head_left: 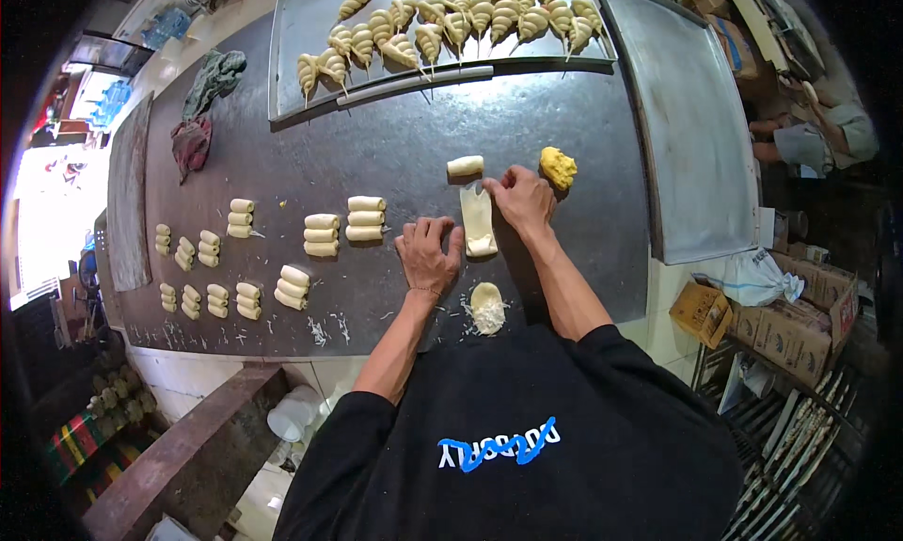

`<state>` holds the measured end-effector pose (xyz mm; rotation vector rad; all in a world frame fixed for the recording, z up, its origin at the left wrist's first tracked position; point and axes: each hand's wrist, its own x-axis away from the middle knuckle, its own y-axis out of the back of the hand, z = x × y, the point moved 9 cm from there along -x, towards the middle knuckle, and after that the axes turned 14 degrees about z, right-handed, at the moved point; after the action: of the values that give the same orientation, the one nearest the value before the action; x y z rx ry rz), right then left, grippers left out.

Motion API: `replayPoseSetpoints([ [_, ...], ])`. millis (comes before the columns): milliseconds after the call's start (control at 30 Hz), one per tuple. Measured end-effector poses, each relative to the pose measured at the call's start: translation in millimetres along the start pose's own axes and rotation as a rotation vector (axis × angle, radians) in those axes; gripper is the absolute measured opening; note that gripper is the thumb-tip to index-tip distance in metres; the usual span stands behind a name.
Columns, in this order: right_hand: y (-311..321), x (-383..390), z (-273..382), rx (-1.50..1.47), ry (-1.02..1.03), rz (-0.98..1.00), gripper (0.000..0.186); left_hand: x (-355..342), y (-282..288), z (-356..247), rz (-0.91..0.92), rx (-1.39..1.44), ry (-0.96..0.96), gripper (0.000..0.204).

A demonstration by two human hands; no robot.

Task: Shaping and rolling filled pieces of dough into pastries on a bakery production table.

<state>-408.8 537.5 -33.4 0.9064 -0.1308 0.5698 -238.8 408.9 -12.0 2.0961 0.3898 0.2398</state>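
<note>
A flat strip of pale dough [478, 212] lies lengthwise before me, its far end thin and its near end folded into a small roll. At its far right corner, my right hand [523, 200] grips the edge with thumb and curled fingers. My left hand [428, 256] rests on the table just left of the strip, holding nothing, fingers bent but apart. Beyond the strip is a short dough roll [465, 166]; right of that sits a yellow lump of soft filling [558, 167]. Nearer me lies a dough oval [487, 299] heaped with white shreds.
Several groups of dough rolls [365, 218] stand on the dark table [404, 136] to the left, among scattered shreds. A metal tray [306, 28] of spiral dough pieces on sticks is at the back. Cloths [214, 78] lie far left; another metal tray [687, 136] stands right.
</note>
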Motion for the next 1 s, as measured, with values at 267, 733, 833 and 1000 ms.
replayPoseSetpoints([
  [267, 0.6, -10.8, 6.4, 0.092, -0.036, 0.048, 0.048, 0.5, -1.7, 3.8, -0.015, -0.001, 0.03, 0.016],
  [733, -26.2, 102.9, 4.1, -0.134, 0.656, -0.043, 0.019, 11.1, -9.7, -32.5, 0.043, -0.004, -0.331, 0.016],
  [833, -17.4, 65.9, 14.5, -0.113, 0.627, -0.229, 0.014, -31.5, -6.6, -22.5, -0.073, -0.11, -0.207, 0.01],
  [1000, -15.0, 41.5, 12.0, -0.194, 0.494, -0.145, 0.015, -63.8, -9.5, -1.4, -0.039, -0.066, -0.172, 0.009],
])
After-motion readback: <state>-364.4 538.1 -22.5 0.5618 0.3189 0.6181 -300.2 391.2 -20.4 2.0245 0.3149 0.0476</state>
